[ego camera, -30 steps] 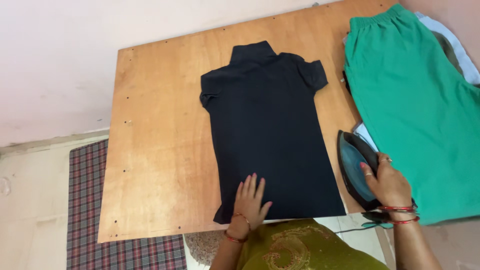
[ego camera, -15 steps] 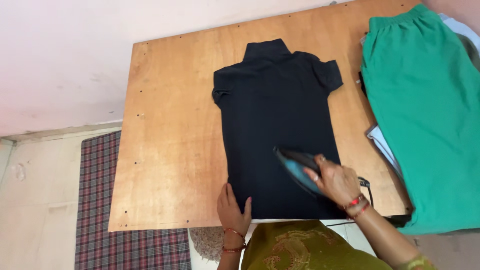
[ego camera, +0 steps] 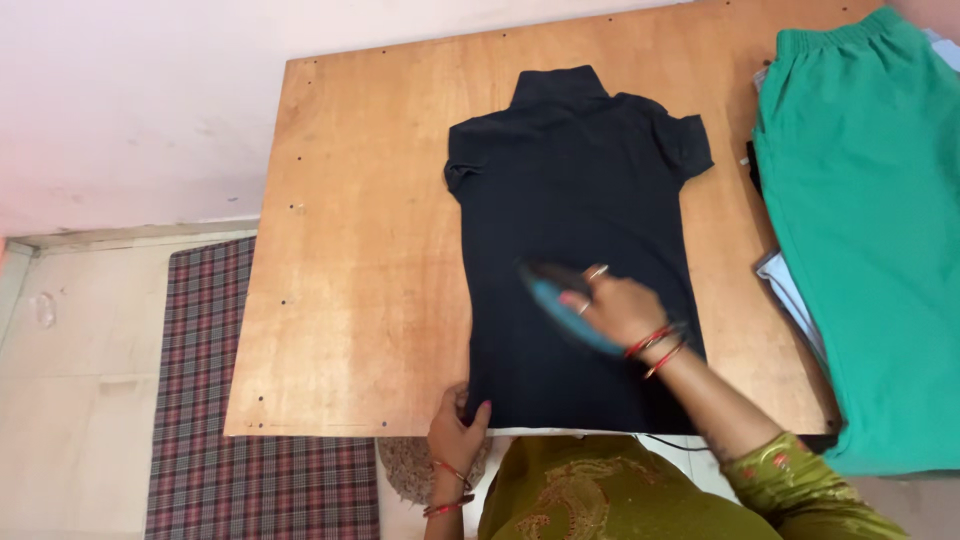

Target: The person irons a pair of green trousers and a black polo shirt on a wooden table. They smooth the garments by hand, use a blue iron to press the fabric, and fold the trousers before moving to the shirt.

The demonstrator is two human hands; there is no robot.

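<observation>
On the wooden worktop [ego camera: 350,300] a black shirt [ego camera: 575,200] lies flat, collar away. The right hand [ego camera: 618,308] grips the blue iron [ego camera: 560,300] on its middle, wrist angled inward. The left hand [ego camera: 458,432] pinches the hem. Lingering could scorch the cloth; a slack hem might crease.

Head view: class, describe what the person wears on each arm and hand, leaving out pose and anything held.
The left hand has pink-painted nails and thin red and gold bangles at the wrist. The right hand wears finger rings and red and gold bangles, with an olive-green sleeve patterned in gold on the upper arm.
</observation>
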